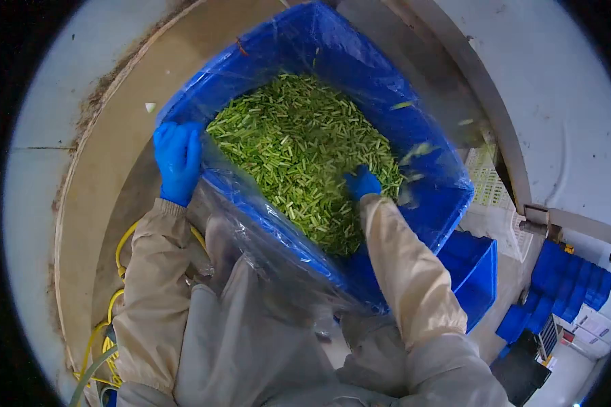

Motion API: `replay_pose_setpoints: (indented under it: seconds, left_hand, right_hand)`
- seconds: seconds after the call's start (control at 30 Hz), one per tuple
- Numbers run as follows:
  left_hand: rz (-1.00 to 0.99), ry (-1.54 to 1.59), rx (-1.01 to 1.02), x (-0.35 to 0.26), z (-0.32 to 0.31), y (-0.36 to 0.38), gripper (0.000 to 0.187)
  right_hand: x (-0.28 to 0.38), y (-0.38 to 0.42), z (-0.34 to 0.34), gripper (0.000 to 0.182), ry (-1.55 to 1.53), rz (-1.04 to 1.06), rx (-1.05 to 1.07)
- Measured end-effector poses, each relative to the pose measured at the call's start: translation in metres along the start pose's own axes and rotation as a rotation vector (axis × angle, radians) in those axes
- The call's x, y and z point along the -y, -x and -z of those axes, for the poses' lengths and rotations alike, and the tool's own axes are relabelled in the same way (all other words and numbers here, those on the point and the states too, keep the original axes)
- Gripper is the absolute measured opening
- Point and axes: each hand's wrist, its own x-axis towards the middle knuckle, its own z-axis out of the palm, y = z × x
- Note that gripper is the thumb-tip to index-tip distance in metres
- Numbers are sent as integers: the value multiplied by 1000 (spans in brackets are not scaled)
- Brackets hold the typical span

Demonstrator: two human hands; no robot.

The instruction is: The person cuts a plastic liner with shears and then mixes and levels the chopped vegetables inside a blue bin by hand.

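Observation:
A large blue bin (360,47), lined with clear plastic, holds a heap of cut green vegetable pieces (299,149). My left hand (177,159), in a blue glove, is closed over the bin's left rim and the plastic liner (251,230). At the right part of the heap, my right hand (364,183), also blue-gloved, is partly sunk in the pieces; its fingers are hidden. Some blurred green pieces (417,150) show against the bin's right inner wall.
A second blue bin (478,278) stands at the lower right, beside a white perforated crate (489,180). Stacked blue crates (567,281) are farther right. A yellow hose (102,332) lies at the lower left. Pale curved surfaces flank both sides.

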Motion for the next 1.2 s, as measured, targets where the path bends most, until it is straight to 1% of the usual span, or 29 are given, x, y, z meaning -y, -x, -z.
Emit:
replay_pose_setpoints:
  seconds: [0.03,0.07,0.13,0.17,0.2,0.27,0.3,0.33,0.4,0.43,0.5,0.57,0.6,0.63,0.7,0.73,0.83,0.87,0.97,1.03,1.1,1.13,1.17,1.2]
  left_hand:
    - [-2,-5,-4,2,0,0,7]
    - [-11,-13,12,5,0,1,7]
    - [-15,-15,37,8,-1,1,7]
    - [-6,-10,23,9,-2,3,7]
    - [4,-2,12,8,-4,5,7]
    - [3,6,23,6,-2,4,7]
    - [-9,7,29,5,-1,3,7]
    - [-8,8,31,5,-1,2,7]
    - [-20,5,12,3,-1,0,7]
    - [-20,4,9,4,-2,1,7]
    - [-10,-10,3,8,-3,4,8]
    - [9,-2,25,3,1,4,8]
    - [21,14,37,1,1,2,8]
    - [18,16,33,3,0,1,8]
    - [-3,-30,12,6,-3,2,8]
    - [3,-28,9,6,-4,3,8]
    - [-17,11,-3,4,-1,4,8]
    - [-16,16,12,5,-1,3,8]
    - [11,14,38,7,-1,4,8]
    - [41,7,48,6,-2,4,9]
    - [1,13,14,4,-3,2,9]
    - [-4,20,10,5,-4,2,9]
    - [-8,6,13,6,-3,3,9]
    - [-12,-8,17,7,-3,4,9]
  right_hand:
    - [24,12,4,45,20,-40,54]
    - [41,27,15,45,19,-38,56]
    - [64,55,34,46,-279,408,271]
    - [47,46,20,45,-241,399,134]
    - [40,45,40,45,-237,387,146]
    - [42,46,101,42,-73,94,161]
    - [45,61,107,37,-59,150,176]
    - [40,78,91,37,-59,148,179]
    - [28,104,37,28,55,660,92]
    - [27,105,18,28,58,661,90]
    - [31,101,-9,19,408,412,264]
    - [18,70,12,17,367,156,80]
    - [18,54,43,20,299,-19,202]
    - [0,41,54,25,228,-59,203]
    - [-29,39,59,28,213,-4,100]
    - [-38,37,64,28,220,-3,102]
    - [-47,27,72,29,111,-95,270]
    - [-43,25,68,29,105,-93,273]
    - [-27,12,50,38,-180,-53,-120]
    - [6,9,52,40,-69,-3,-151]
    - [17,-2,11,42,29,11,178]
    - [35,9,7,40,96,96,462]
    - [18,17,-60,39,273,276,458]
    - [72,62,4,40,272,299,659]
